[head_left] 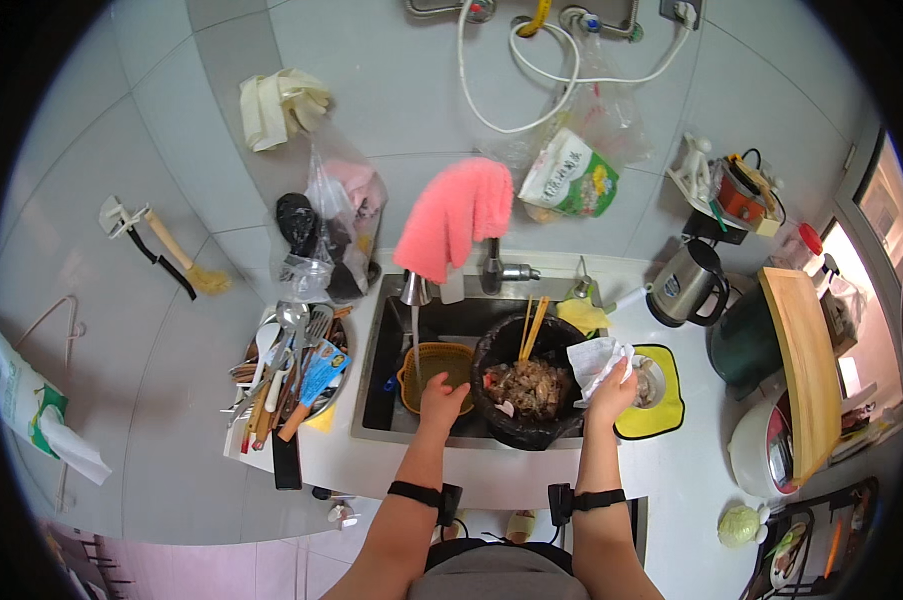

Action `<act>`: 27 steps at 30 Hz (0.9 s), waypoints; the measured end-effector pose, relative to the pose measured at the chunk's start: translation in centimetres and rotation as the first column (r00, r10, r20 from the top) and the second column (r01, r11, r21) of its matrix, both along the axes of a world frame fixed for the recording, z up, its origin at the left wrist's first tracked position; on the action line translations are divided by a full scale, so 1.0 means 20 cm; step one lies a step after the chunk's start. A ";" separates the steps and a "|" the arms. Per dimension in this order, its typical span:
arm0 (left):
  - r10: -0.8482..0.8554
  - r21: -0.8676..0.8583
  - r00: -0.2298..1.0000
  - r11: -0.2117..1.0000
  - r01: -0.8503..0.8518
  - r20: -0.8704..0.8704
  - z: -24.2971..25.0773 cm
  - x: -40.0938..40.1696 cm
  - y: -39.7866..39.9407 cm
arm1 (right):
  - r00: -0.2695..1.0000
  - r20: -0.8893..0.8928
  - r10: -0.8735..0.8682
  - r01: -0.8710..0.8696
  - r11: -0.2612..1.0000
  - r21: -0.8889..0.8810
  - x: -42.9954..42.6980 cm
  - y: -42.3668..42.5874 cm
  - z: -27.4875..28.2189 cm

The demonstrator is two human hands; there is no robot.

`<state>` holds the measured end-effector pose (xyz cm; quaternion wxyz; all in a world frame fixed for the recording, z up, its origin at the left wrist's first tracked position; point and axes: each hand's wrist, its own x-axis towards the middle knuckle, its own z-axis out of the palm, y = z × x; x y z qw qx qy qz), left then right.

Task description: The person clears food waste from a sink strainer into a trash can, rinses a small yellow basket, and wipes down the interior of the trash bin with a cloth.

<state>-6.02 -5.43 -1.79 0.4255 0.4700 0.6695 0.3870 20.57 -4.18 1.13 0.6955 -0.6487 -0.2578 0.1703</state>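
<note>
My left hand (444,397) is at the near rim of a yellow plastic basket (405,394) in the sink (380,435), fingers apart, with nothing seen in its grip. Water runs into the basket from a faucet draped with a pink cloth (459,217). In my right hand (613,394) is a crumpled white tissue or cloth (600,361), above the right rim of a bin lined with a black bag (489,360). The bin holds food scraps (530,386) and wooden chopsticks (534,330). Right of this hand, a white bowl (658,390) with pale contents sits on a yellow mat (665,420).
A basket of utensils (294,367) stands left of the sink, above a dark phone-like object (286,461). At the right are a steel kettle (684,285), a dark green container (744,345), a wooden board (800,375) and a white pot (751,454).
</note>
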 end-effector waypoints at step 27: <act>0.295 -0.373 0.754 0.925 -0.071 0.588 0.38 0.24 -0.04 | 0.996 0.086 -0.039 0.063 0.952 -0.301 0.25 -0.19 -0.52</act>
